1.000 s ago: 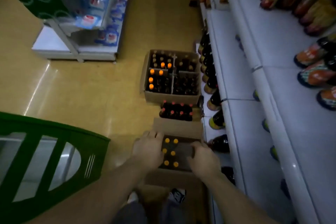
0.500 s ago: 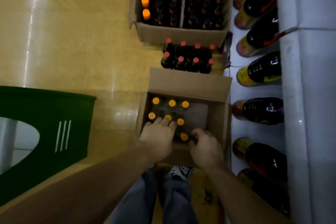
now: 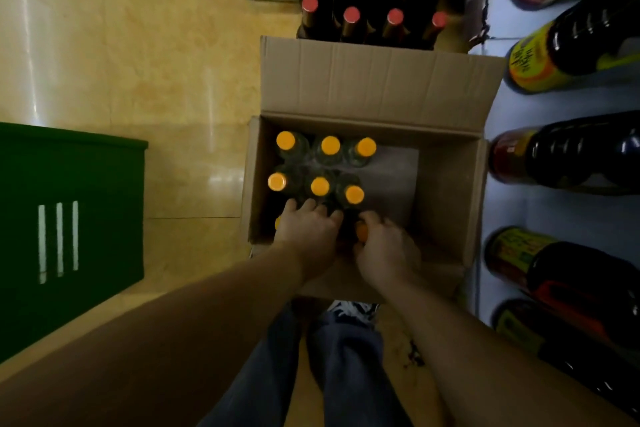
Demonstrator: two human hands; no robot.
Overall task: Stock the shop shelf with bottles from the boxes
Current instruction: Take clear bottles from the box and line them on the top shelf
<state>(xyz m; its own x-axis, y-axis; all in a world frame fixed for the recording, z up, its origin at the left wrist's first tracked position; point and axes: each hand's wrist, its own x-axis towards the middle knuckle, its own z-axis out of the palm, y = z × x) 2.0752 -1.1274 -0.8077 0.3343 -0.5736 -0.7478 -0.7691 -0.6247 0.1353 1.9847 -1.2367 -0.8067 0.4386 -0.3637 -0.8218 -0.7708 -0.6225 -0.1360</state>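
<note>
box [image 3: 446, 184]: open, orange-capped bottles [image 3: 320, 185] upright | change: you've leaned in closer | left hand [image 3: 310, 236] over caps, grip unclear | right hand [image 3: 386, 251] clamped on a bottle [image 3: 362, 231] | lift pending

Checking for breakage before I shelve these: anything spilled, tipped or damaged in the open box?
Nothing stands out. The orange-capped bottles stand upright in rows at the left of the box, caps on, and its bare floor looks dry. Both hands cover the nearest bottles.

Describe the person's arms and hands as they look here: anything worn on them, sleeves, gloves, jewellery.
Both forearms are bare to the frame edge, no sleeves showing. The left hand and right hand wear no gloves; no watch, ring or bracelet is visible, though the dim picture could hide small items.
</note>
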